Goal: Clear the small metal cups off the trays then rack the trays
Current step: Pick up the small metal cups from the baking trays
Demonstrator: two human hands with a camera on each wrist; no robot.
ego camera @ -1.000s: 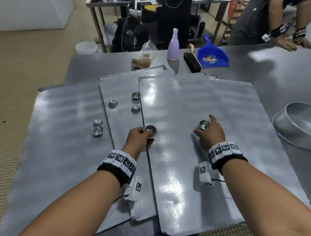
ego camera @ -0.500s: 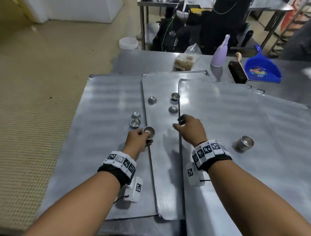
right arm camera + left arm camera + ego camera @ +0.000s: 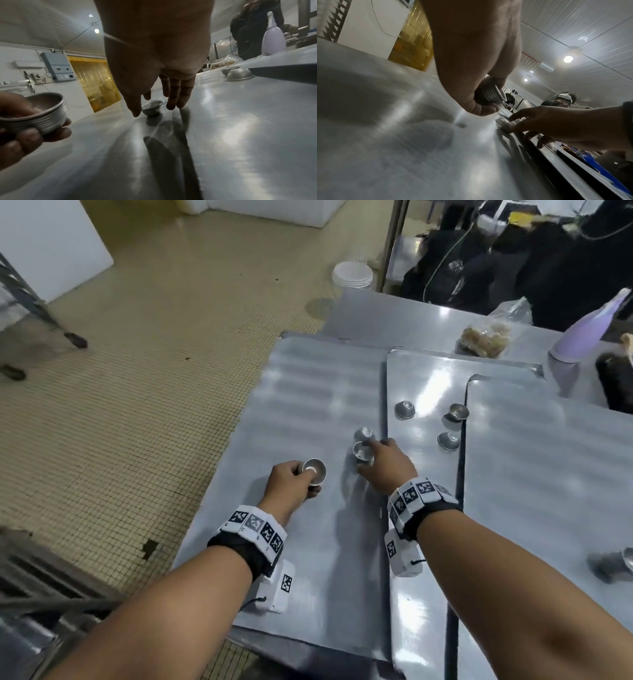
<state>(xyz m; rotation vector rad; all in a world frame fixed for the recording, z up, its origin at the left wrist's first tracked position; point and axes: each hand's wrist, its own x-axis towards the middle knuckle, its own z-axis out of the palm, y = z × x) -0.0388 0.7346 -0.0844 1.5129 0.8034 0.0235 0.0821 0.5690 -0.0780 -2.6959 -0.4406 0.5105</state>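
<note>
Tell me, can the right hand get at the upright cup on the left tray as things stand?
Probably yes. The right hand hangs open right over the upright cup, thumb and fingers either side, nothing between. The upturned cup just behind it shouldn't block.

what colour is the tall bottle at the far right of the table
Pale lilac, nearly lavender. The bottle shows best in the head view; the right wrist view also catches it.

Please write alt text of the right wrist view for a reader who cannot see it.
The right hand reaches down with straight fingers around a small upright metal cup on a steel tray, not yet gripping it. At left, the left hand holds a nested stack of cups.
</note>
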